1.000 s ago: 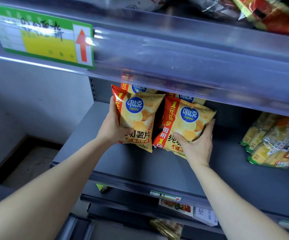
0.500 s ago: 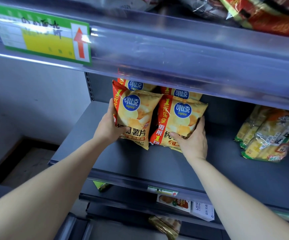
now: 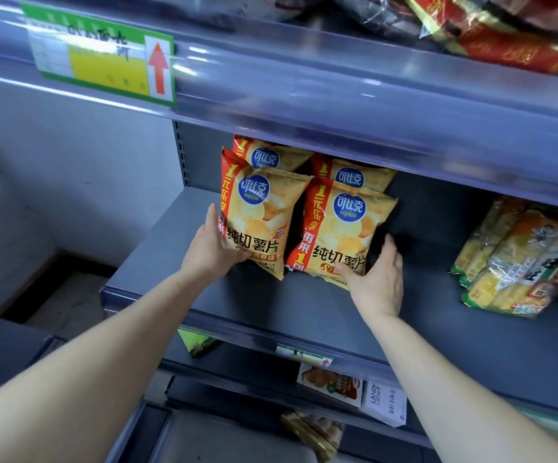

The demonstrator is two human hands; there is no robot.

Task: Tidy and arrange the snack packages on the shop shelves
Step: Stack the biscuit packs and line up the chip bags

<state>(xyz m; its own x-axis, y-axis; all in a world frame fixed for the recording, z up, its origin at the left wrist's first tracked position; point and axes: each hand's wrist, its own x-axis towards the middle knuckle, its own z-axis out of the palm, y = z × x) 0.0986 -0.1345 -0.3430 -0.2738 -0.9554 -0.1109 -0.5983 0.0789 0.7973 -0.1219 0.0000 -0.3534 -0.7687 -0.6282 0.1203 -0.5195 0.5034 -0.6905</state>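
- The left grip holds the left chip bag at its 8 o'clock corner, thumb in front.
- The right grip is loose-fingered, its thumb touching the right chip bag at 5 o'clock.
- Both bags stand side by side on the grey shelf.
- Two rear bags stand just behind them, at 12 o'clock.
- Yellow packs lie at 3 o'clock, well apart.

Cool, fairly bright, even light here. White glare streaks run along the clear plastic price rail across the top, and the green-and-yellow paper label at upper left is smeared. Red foil packets at upper right are blurred. The orange-and-yellow crisp bags at centre read sharp, with deep shadow behind them. Wide-angle distortion bows the rail and stretches the lower corners.
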